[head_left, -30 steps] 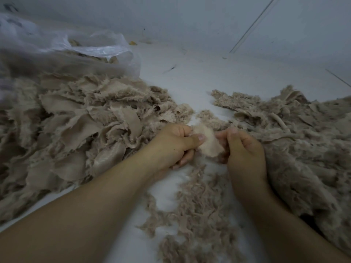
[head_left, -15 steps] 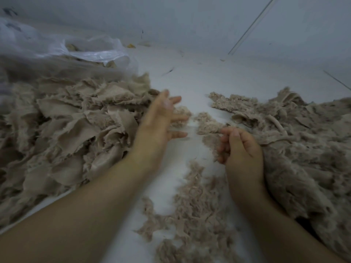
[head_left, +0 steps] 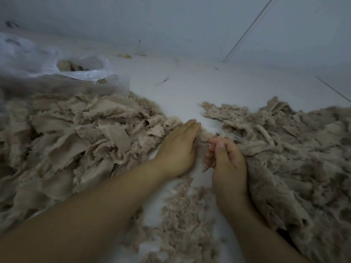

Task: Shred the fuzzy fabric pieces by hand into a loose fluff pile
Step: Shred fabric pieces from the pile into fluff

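Note:
A big heap of torn beige fuzzy fabric pieces (head_left: 79, 141) fills the left side. A looser, fluffier heap (head_left: 288, 154) lies on the right, and thin shreds (head_left: 186, 209) trail between my forearms. My left hand (head_left: 178, 149) lies flat with straight fingers on the right edge of the left heap, touching the pieces there. My right hand (head_left: 226, 162) rests against the fluffy heap, fingers curled and thumb on the forefinger. Whether it pinches a scrap is hidden by the fingers.
A clear plastic bag (head_left: 62, 73) holding more scraps sits at the back left. The white floor (head_left: 190, 88) runs to a pale wall (head_left: 171, 25) behind. A thin dark line (head_left: 247, 31) crosses the wall at the upper right.
Both hands held a pale piece between them a second ago. My left hand let go, swung up and left, and now lies flat on the left heap. My right hand barely moved.

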